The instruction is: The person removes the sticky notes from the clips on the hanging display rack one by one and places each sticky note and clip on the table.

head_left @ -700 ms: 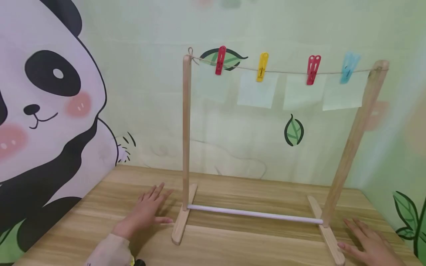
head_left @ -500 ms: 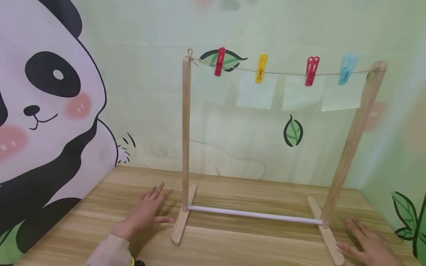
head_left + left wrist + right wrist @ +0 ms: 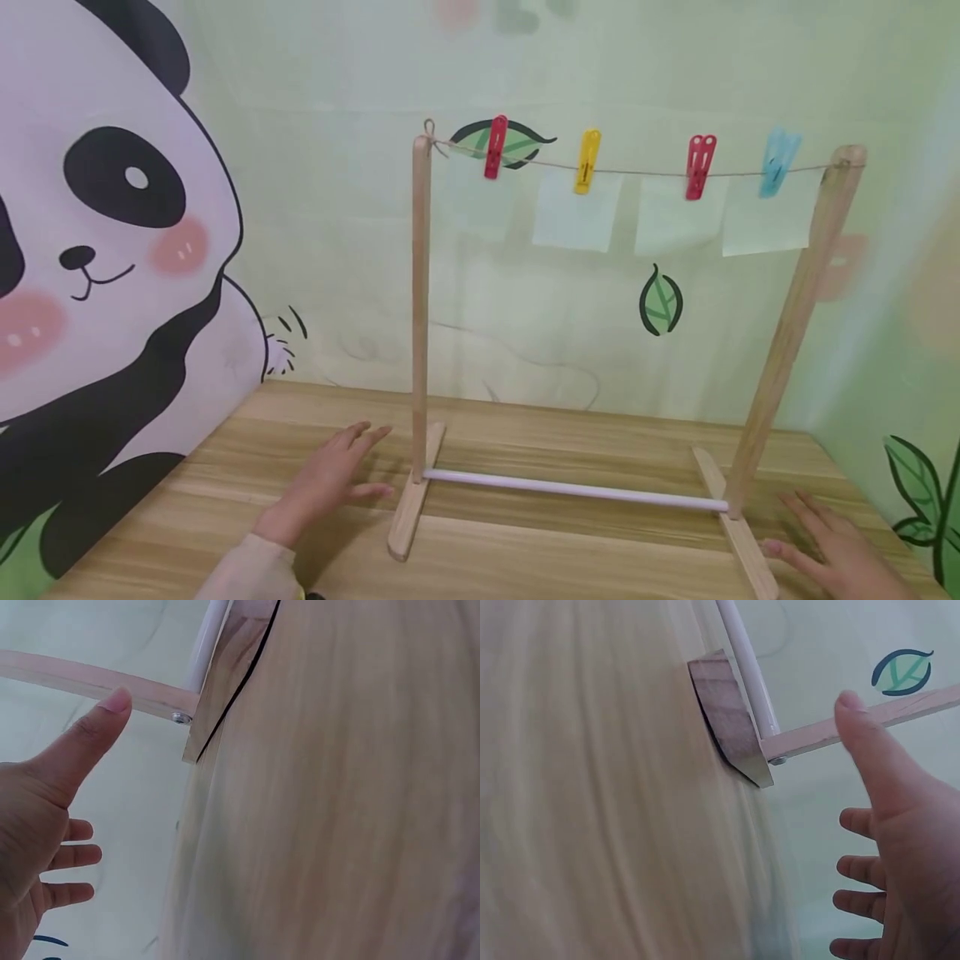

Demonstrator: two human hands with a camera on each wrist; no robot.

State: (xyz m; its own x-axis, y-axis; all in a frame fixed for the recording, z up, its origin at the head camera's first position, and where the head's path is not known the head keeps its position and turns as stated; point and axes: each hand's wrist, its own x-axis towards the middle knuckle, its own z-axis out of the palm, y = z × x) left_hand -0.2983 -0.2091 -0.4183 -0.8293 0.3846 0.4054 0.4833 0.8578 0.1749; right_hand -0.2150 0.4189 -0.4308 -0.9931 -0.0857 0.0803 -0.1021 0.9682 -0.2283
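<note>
Pale wood forms the stand (image 3: 421, 317), whose two upright posts have rounded tops and are each fixed to a long, flat foot on the grained table (image 3: 570, 562). A smooth white rod (image 3: 570, 488) joins the posts near the base. Only the head view shows the thin string (image 3: 645, 173) spanning the tops, with a loop at the left post, and its plastic pegs: red (image 3: 495, 148), yellow (image 3: 587, 162), red (image 3: 701, 168) and translucent blue (image 3: 780, 164). Below them hang square paper sheets (image 3: 576, 212); the leftmost is so pale against the wall (image 3: 337, 208) that its outline is uncertain. The stand is positioned between the hands. Left hand (image 3: 330, 475): just beside the left foot (image 3: 405, 527), fingers extended, thumb spread wide. Right hand (image 3: 843, 546): near the right foot (image 3: 750, 558), thumb extended; the right wrist view shows its four fingers spaced apart. Whether either hand touches the table cannot be told. Each wrist view adds a metal screw head (image 3: 181, 718) at the post's lower end and a dark line along the foot's underside.
</note>
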